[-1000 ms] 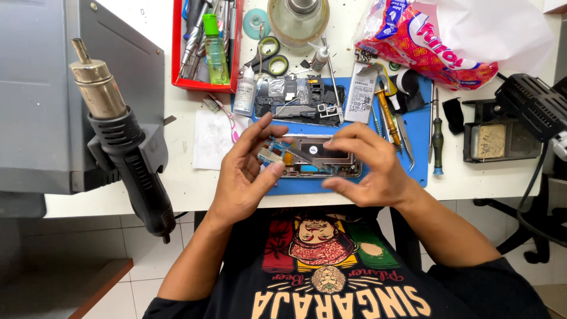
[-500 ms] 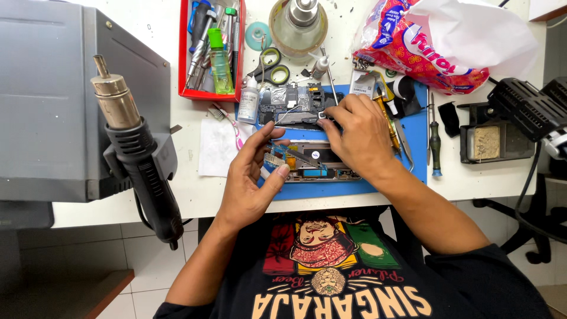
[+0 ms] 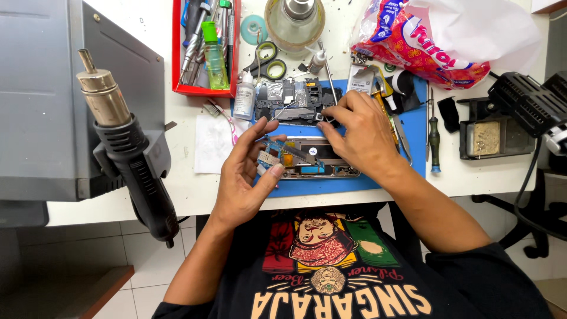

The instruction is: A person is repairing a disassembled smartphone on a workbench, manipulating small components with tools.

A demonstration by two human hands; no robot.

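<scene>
An opened phone (image 3: pixel 322 160) with its insides showing lies on a blue mat (image 3: pixel 354 184) at the table's near edge. My left hand (image 3: pixel 245 177) curls around the phone's left end, thumb and fingers on either side of a small blue and orange board (image 3: pixel 270 155). My right hand (image 3: pixel 363 133) reaches over the phone to a black phone frame (image 3: pixel 289 99) lying further back on the mat. Its fingertips pinch a small part (image 3: pixel 322 117) at that frame's near right corner; what the part is cannot be made out.
A black hot-air gun (image 3: pixel 127 147) hangs on a grey station (image 3: pixel 41 100) at the left. Behind the mat are a red tool tray (image 3: pixel 175 53), a white bottle (image 3: pixel 244 97), tape rolls (image 3: pixel 269 59) and a glass jar (image 3: pixel 295 20). Right: snack bag (image 3: pixel 425 47), screwdriver (image 3: pixel 434 139), sponge holder (image 3: pixel 493 137).
My right hand let go of the phone and moved back to the black frame. The phone now rests on the mat, with my left hand still at its left end.
</scene>
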